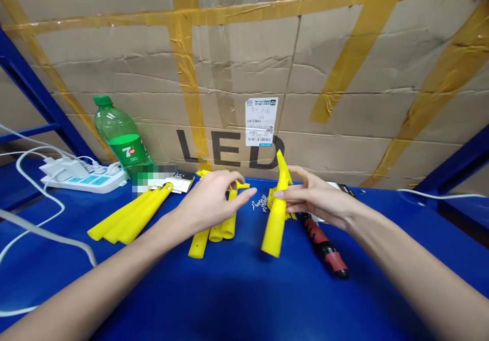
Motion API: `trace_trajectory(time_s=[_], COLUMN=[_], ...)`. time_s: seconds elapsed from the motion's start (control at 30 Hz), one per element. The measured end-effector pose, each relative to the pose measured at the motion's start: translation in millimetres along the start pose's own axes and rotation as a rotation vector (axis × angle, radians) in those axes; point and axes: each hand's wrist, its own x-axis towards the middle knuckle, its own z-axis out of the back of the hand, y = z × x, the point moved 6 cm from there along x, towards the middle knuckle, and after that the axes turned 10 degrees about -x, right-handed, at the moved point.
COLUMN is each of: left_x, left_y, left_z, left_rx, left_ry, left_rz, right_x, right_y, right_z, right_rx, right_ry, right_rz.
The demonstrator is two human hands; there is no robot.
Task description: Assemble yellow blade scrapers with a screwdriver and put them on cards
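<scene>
My forearms (76, 300) reach over the desk (214, 300), hands apart: the right hand (317, 198) grips an upright yellow plastic part (277, 219), while the left hand (206, 201) sits open just above yellow rods (217, 231).

"LED" on the carton (229, 61), "7UP" on the bottle (121, 137); sticker (262, 121) print looks illegible.

Beyond my left hand (204, 203), a green 7UP bottle (121, 133) stands beside a white power strip (84, 180) trailing white cables (49, 193), with a taped cardboard carton (237, 66) printed "LED" rising behind.
</scene>
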Motion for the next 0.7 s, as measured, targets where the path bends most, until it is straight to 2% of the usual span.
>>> trace_trajectory(time_s=[0.1,0.17,0.3,0.37,0.4,0.47,0.53,0.7], left_x=[6,7,9,9,8,8,10,13], left_y=[-25,-34,-22,-15,-12,-9,-10,-13], left_z=[-25.7,-35.6,-30.3,-22.4,-18.9,-11.9,-8.1,-5.6], left_rx=[-0.263,-0.349,-0.538,-0.611,-0.611,-0.486,-0.384,-0.217], left_ry=[0.227,0.318,0.398,0.477,0.523,0.548,0.520,0.444], left_rz=[0.029,0.039,0.160,0.182,0.185,0.167,0.133,0.084], right_x=[-2,-3,-3,-2,-2,-1,-1,0], right_y=[6,10,8,4,4,5,7,13], right_z=[-12,-15,0,7,10,10,5,-7], right_rx=[0.111,0.163,0.097,-0.001,-0.037,-0.104,-0.185,-0.444], right_ry=[0.045,0.073,0.130,0.215,0.248,0.267,0.232,0.151], right_rz=[0.046,0.060,0.011,-0.010,0.028,0.131,0.223,0.280])
